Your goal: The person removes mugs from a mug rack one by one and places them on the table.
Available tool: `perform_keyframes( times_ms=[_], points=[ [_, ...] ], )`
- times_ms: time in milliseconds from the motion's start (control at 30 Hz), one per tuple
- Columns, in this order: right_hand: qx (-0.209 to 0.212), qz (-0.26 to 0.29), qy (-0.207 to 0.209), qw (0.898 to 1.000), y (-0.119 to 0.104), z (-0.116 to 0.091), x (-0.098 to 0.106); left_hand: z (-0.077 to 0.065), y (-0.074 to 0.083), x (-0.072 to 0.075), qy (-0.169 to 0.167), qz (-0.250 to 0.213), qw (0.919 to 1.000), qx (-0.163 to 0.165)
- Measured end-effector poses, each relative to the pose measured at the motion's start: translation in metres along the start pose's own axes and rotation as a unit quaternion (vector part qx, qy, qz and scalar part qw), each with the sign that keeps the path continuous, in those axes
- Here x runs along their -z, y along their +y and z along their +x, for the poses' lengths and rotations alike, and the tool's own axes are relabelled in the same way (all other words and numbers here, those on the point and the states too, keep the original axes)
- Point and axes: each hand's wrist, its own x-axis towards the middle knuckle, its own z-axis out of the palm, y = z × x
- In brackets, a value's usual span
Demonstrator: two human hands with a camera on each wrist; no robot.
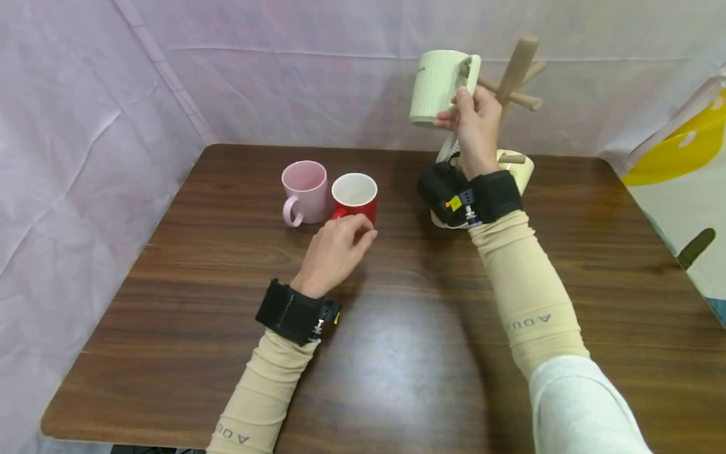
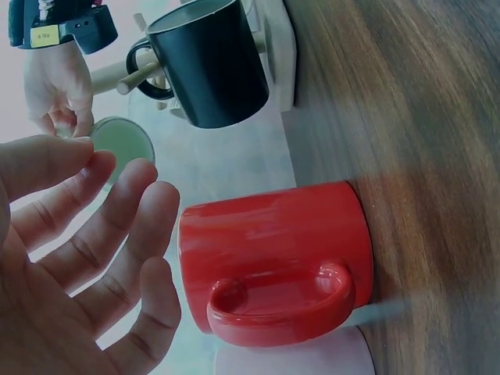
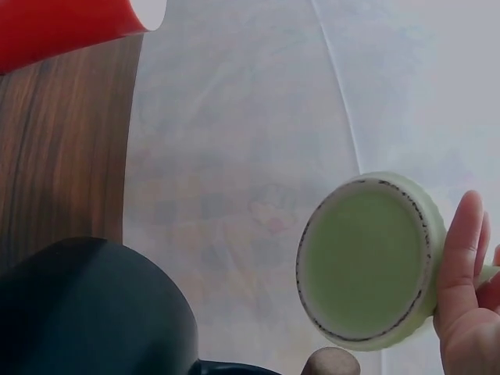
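My right hand [image 1: 476, 126] grips a pale green ribbed mug [image 1: 433, 88] by its handle, up beside the pegs of a wooden mug tree [image 1: 516, 72]. The right wrist view shows this mug's round underside. Whether a peg passes through its handle, I cannot tell. Lower on the tree hangs a black mug [image 2: 211, 66], its handle around a peg. My left hand [image 1: 334, 252] is in front of a red mug [image 1: 368, 208] with a white inside. Its fingers are loosely bent and hold nothing; the red mug stands upright on the table.
Left of the red mug stands a pink mug [image 1: 312, 198], its handle toward me. A cream mug [image 1: 522, 170] is at the tree's right side, partly hidden by my right wrist. The brown wooden table [image 1: 397, 353] meets a pale cloth backdrop [image 1: 317, 94] behind.
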Motion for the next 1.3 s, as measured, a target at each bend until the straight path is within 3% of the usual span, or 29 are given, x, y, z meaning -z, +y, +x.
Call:
perform_keyframes(
  times_ms=[1033,1300],
  points=[
    [0.018,0.097,-0.086,0.991,0.002,-0.021,0.002,0.004,0.002,0.001,-0.001,-0.005,1.0,-0.008],
    [0.052,0.083,-0.133,0.986,0.006,-0.032,0.005,0.004,0.003,0.002,-0.008,-0.013,0.9999,-0.002]
  ],
)
